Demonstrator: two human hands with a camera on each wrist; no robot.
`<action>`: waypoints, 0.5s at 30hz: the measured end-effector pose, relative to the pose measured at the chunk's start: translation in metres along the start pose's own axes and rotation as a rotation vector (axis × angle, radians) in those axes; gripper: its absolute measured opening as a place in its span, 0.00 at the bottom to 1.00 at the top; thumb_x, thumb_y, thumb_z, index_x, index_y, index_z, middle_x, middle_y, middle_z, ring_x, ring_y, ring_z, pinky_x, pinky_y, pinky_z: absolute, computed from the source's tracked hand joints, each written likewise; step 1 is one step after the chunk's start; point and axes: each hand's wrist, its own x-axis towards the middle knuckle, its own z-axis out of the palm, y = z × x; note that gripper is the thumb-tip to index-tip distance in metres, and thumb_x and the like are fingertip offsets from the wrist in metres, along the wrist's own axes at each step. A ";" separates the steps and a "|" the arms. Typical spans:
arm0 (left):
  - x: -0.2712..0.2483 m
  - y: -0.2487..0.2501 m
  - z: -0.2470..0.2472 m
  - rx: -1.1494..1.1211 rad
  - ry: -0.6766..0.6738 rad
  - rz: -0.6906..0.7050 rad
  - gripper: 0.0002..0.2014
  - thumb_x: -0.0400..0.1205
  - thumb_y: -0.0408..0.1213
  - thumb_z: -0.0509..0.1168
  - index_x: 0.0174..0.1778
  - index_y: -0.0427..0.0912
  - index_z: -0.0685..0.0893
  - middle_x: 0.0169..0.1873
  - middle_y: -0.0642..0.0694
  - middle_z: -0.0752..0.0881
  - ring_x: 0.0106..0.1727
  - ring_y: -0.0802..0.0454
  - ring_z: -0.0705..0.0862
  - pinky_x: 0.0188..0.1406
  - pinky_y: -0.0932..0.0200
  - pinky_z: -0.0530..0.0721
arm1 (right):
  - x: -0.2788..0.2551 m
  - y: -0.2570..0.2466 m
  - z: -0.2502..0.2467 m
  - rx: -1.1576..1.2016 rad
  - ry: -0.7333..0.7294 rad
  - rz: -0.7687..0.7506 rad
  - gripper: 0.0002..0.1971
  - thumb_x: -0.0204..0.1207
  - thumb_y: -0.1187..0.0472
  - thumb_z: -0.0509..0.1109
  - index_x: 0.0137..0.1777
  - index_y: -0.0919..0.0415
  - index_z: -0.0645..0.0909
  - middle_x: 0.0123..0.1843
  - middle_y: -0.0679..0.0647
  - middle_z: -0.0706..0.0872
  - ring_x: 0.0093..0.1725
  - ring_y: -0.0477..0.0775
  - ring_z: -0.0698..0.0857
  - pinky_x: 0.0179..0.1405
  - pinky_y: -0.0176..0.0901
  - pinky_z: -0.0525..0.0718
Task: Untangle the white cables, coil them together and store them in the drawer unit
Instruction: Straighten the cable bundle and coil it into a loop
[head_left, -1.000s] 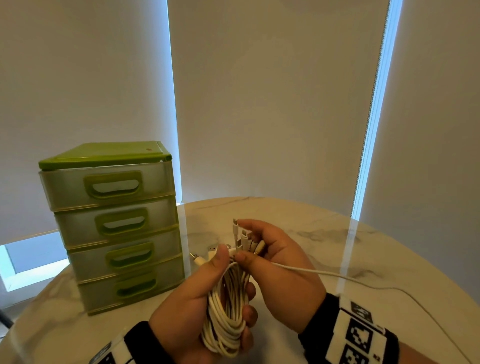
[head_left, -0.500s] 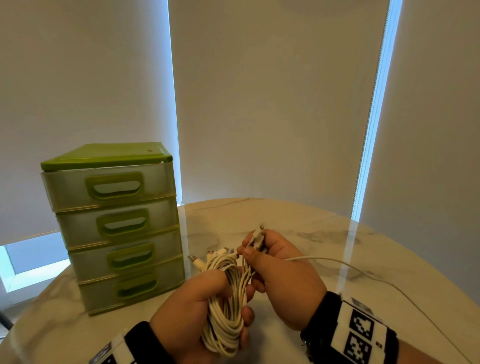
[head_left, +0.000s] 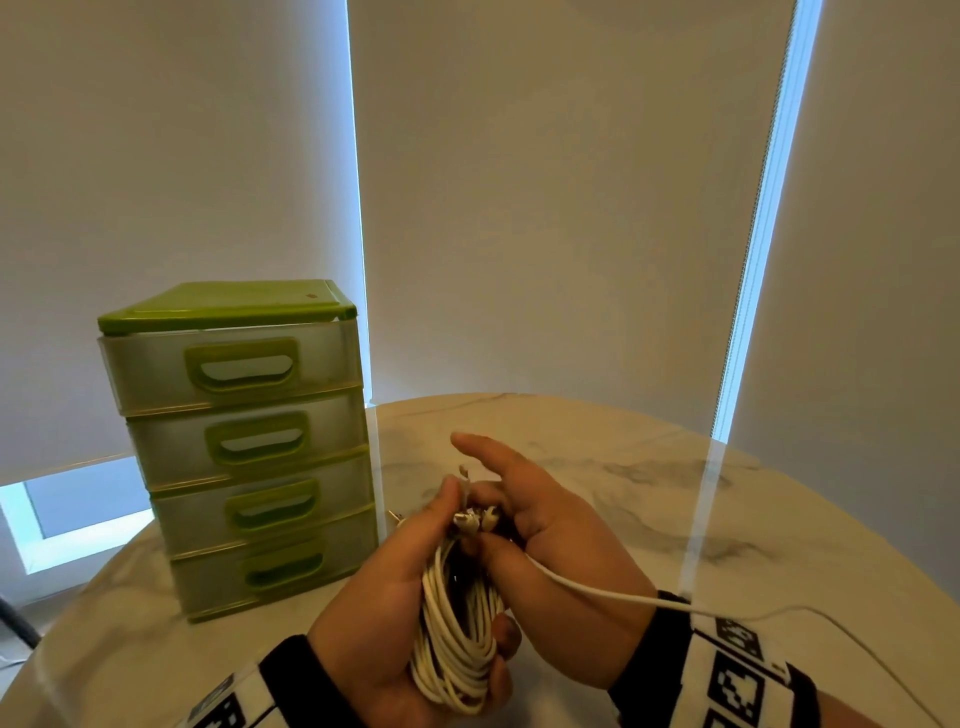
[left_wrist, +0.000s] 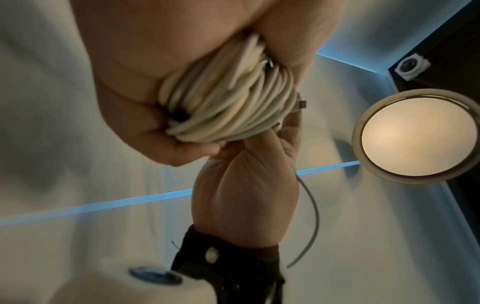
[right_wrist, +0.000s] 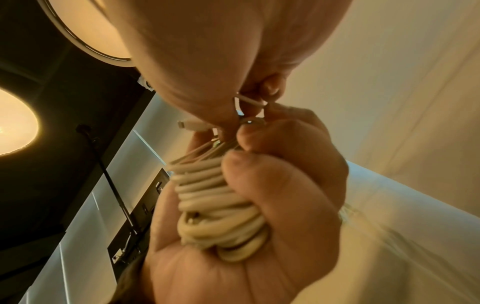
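Several loops of white cables (head_left: 457, 634) sit bunched in the left hand (head_left: 384, 613), fingers wrapped tight so the coil can't spring apart. Its right hand (head_left: 550, 561) pinches the connector ends atop the bundle, index finger stretched out, one loose strand (head_left: 597, 592) trailing over the wrist. Smooth, rubbery cord; the green plastic drawer unit (head_left: 244, 447) waits shut on the marble table (head_left: 675, 493).

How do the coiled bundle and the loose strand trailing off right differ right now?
The cable coil is many loops packed together, gripped in the left hand; the loose strand is a single line. The coil is held above the table; the strand runs over the right wrist toward it. Both are white cable.
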 end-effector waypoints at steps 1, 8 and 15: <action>0.000 0.001 0.000 -0.014 -0.013 -0.013 0.34 0.66 0.70 0.69 0.47 0.40 0.89 0.31 0.36 0.80 0.31 0.41 0.79 0.35 0.57 0.72 | 0.000 -0.001 -0.001 -0.001 -0.018 0.006 0.34 0.80 0.72 0.62 0.72 0.29 0.71 0.57 0.40 0.89 0.54 0.48 0.90 0.57 0.47 0.88; 0.000 0.003 -0.004 -0.059 0.017 -0.044 0.40 0.59 0.74 0.72 0.42 0.35 0.85 0.33 0.33 0.76 0.33 0.40 0.78 0.36 0.55 0.73 | -0.001 -0.014 -0.008 -0.011 -0.197 0.026 0.34 0.82 0.70 0.60 0.75 0.27 0.68 0.56 0.36 0.89 0.41 0.51 0.91 0.43 0.53 0.92; -0.005 0.003 -0.001 -0.020 0.025 0.026 0.17 0.66 0.47 0.74 0.38 0.34 0.87 0.28 0.33 0.79 0.29 0.40 0.78 0.34 0.55 0.74 | 0.000 -0.004 -0.004 0.057 -0.254 0.076 0.44 0.82 0.72 0.57 0.76 0.17 0.50 0.65 0.36 0.87 0.51 0.40 0.89 0.42 0.37 0.85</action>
